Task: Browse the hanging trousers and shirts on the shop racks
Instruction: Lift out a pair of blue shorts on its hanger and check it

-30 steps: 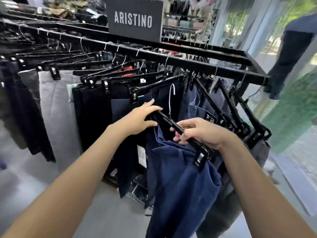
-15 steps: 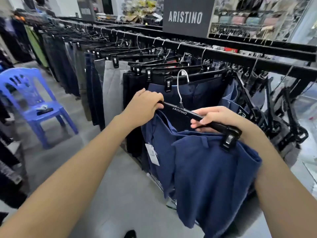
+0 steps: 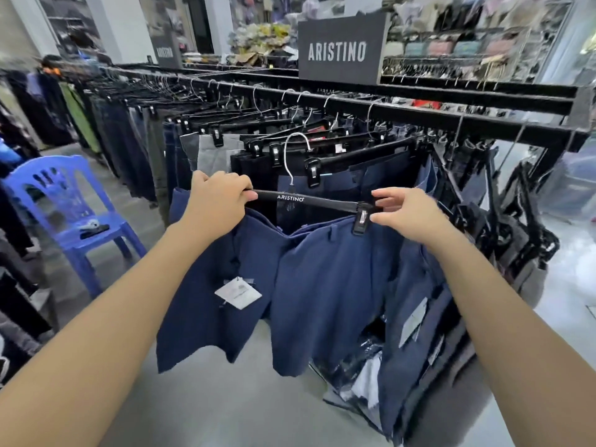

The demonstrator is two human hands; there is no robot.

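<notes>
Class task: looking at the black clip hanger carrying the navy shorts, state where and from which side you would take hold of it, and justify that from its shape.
Probably grip the hanger at its two bar ends, from the front, beside the clips. The bar lies level with its hook mid-span, so end grips should keep the navy shorts balanced.

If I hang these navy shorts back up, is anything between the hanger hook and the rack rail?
Nothing solid blocks the way. The hanger hook is off the rack rail, free in front of it. The rail above is crowded with other hangers, so a gap must be found.
</notes>
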